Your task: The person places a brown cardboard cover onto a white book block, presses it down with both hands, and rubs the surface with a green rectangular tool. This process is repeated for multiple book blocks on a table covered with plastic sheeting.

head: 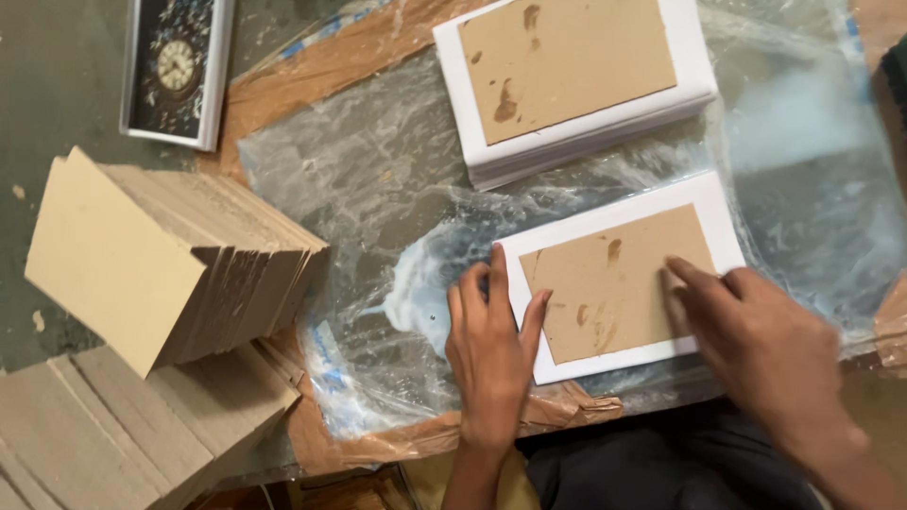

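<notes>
Nearest, left hand (491, 351) flat and spread, fingertips on the left edge of a white sheet (715, 219) bearing a brown board (614, 283); right hand (763, 351) open too, fingers pressed on the board's right half, gripping nothing. Board centred on the sheet, white margin all round, brown smears on its face, possibly glue. Underneath, crinkled clear plastic film (378, 179) over brown paper on the surface, a whitish smear just left of the sheet. At near left, flat grey boards (123, 425), and above them a leaning stack of tan boards (170, 255). Farther off, right of centre, a pile of white sheets (586, 132) topped by another brown board. At far left, a framed clock picture (177, 71).
</notes>
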